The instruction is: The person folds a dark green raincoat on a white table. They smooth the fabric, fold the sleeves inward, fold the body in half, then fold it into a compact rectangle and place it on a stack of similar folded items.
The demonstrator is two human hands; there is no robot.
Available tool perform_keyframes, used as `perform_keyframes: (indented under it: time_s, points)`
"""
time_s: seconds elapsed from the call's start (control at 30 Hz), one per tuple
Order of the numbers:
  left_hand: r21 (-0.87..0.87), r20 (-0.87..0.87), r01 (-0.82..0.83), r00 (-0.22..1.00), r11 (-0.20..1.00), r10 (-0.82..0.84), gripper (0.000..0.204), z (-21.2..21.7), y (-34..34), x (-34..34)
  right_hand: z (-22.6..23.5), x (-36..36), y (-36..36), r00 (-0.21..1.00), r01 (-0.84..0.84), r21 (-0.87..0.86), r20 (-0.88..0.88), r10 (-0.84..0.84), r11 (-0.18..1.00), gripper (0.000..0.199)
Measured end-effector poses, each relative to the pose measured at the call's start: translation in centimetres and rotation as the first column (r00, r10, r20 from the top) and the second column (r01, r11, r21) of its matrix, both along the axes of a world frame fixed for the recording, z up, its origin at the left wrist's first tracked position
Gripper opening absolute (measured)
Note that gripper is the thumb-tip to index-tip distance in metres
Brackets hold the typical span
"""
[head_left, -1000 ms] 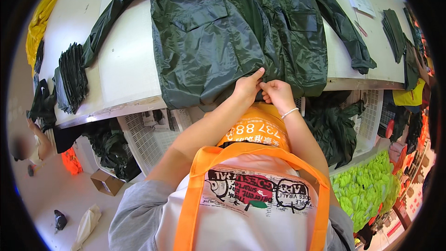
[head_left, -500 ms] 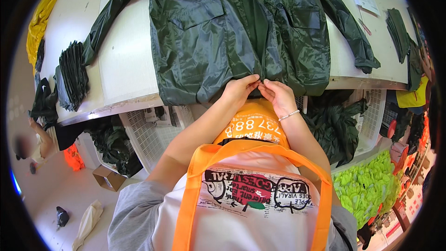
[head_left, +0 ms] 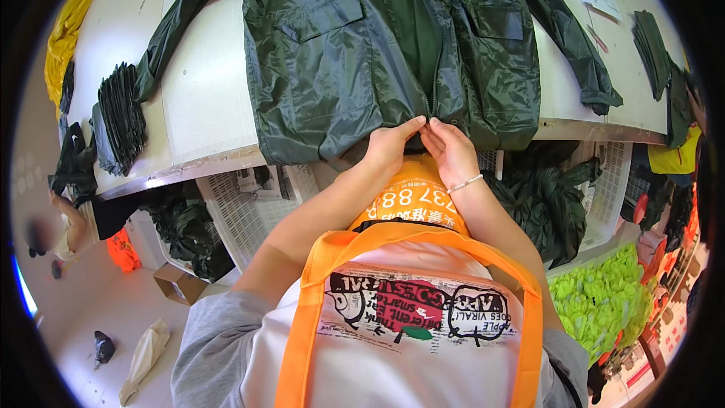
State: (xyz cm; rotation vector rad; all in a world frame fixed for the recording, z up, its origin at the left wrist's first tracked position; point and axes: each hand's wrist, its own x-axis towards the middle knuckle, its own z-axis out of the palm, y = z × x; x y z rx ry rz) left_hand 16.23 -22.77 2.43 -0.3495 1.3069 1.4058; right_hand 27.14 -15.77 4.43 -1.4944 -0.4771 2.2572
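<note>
I'm seeing the jacket lying at the top middle of the frame, its zip running up from the fingers. The left hand and right hand are pinching its bottom edge, both sitting equally near the zip. Big white writing is showing on the orange cloth below.

It's a garment wkshp — jacket on lg worktable, folded stack, crate w/ clothes
</note>
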Motion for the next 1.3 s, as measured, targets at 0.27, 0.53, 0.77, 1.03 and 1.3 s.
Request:
perform_keyframes:
  time_s: [0.27, 0.53, 0.77, 1.03, 1.3]
  points:
    - [-0.210, -0.088, 0.139, 0.983, 0.968, -0.160, 0.026, -0.5, -1.5, -0.6, 1.7, -0.7, 3.1, 0.305, -0.916, 0.383, 0.861, 0.408, -0.124, 0.012]
    - [-0.088, -0.551, 0.044, 0.830, 0.995, -0.085, 0.057, -5.4, -6.7, 3.2, 4.0, -8.9, 9.7, 0.274, -0.432, 0.056, 0.959, -0.071, -0.900, 0.008]
    - [-0.307, -0.152, -0.070, 0.988, 0.949, 0.024, 0.093, -7.0, -10.8, 9.1, 0.7, -25.9, 26.3, 0.433, -0.560, -0.074, 0.823, -0.367, -0.825, 0.012]
    - [-0.501, -0.099, 0.074, 0.985, 0.862, -0.142, 0.092, -5.4, -8.7, 11.2, 0.4, -37.1, 34.8, 0.478, -0.730, 0.001, 0.716, -0.509, -0.684, 0.013]
    - [-0.415, -0.130, 0.785, 0.449, 0.459, -0.884, 0.068, -1.7, -6.1, 0.0, -2.0, -32.5, 30.0, 0.918, -0.384, 0.696, 0.359, -0.169, -0.607, 0.057]
